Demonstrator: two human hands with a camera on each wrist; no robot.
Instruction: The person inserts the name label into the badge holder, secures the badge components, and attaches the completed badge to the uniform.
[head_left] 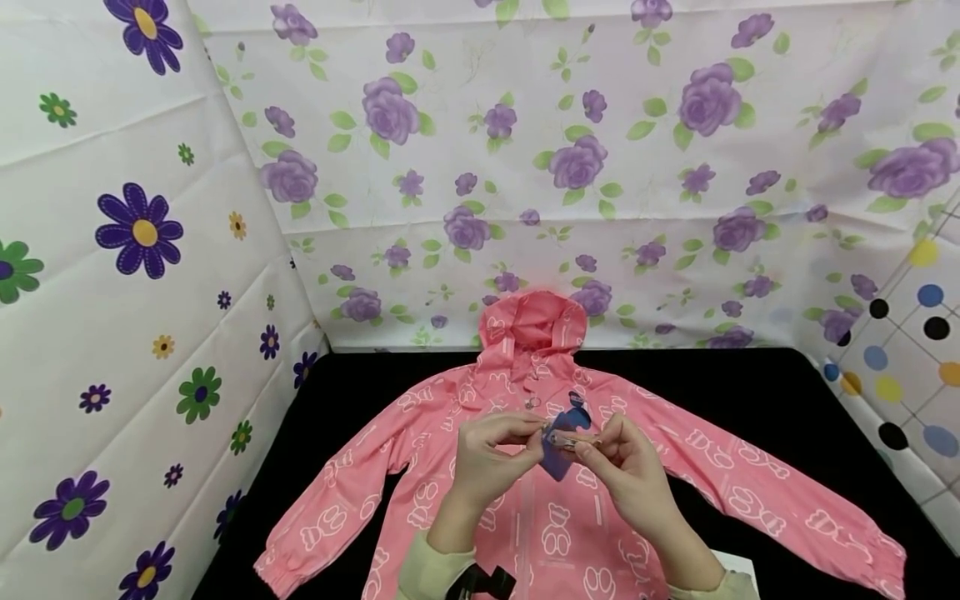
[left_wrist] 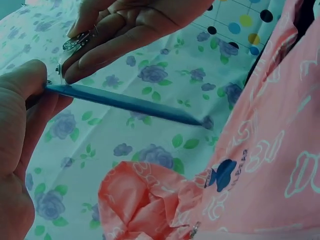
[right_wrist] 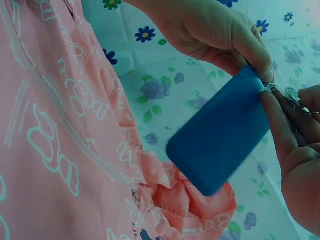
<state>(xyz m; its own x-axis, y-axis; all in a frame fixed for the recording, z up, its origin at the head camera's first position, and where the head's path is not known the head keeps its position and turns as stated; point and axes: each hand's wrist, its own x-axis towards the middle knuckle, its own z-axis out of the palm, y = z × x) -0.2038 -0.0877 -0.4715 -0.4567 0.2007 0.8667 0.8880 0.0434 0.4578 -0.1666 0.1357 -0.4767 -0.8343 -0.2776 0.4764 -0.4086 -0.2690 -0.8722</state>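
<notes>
A flat blue card holder (right_wrist: 220,135) is held up over a pink hooded jacket (head_left: 525,517), which lies spread out with white outline bear prints. My left hand (head_left: 491,458) pinches the holder at one end between thumb and fingers. In the head view, my right hand (head_left: 633,471) grips a small metal clip (head_left: 573,439) beside that end. The right wrist view shows the clip's metal part (right_wrist: 294,99) between the right fingers and a clear strap near the holder's edge. Whether strap and holder are joined is hard to tell.
The jacket's hood (head_left: 532,321) points to the back, and its sleeves spread to both sides over a black table (head_left: 750,392). Flower-printed sheets (head_left: 450,108) stand behind and to the left. A white corner of something (head_left: 738,567) shows by the right forearm.
</notes>
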